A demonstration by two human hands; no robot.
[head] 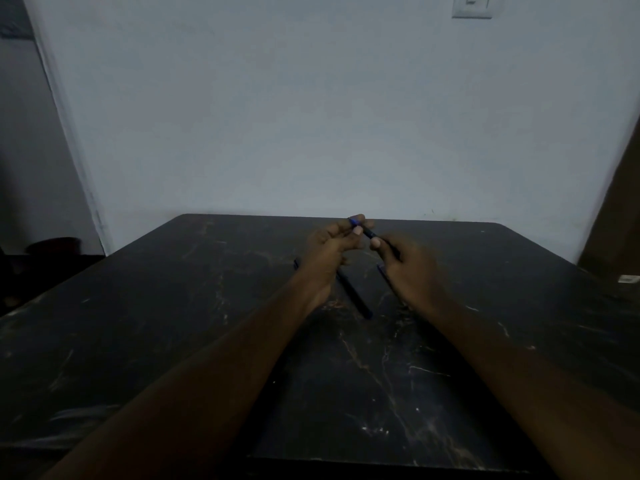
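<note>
Head view: left hand (329, 247) and right hand (412, 268) both pinch 1 dark, blue-tipped pen (367, 232)

Held pen (367, 232): rear hidden in right hand (408, 268), blue end partly covered by left hand (329, 249) fingers (358, 219). Second pen (353, 296) on worktop (173, 323): middle hidden under left wrist. Third pen (382, 271): only short blue bit shows beside right hand. Wall switch (471, 6) cut by top edge. Small white thing (628, 279) at right edge: too blurred to tell. Dark shape (52, 245) at left: too dim to tell.
</note>
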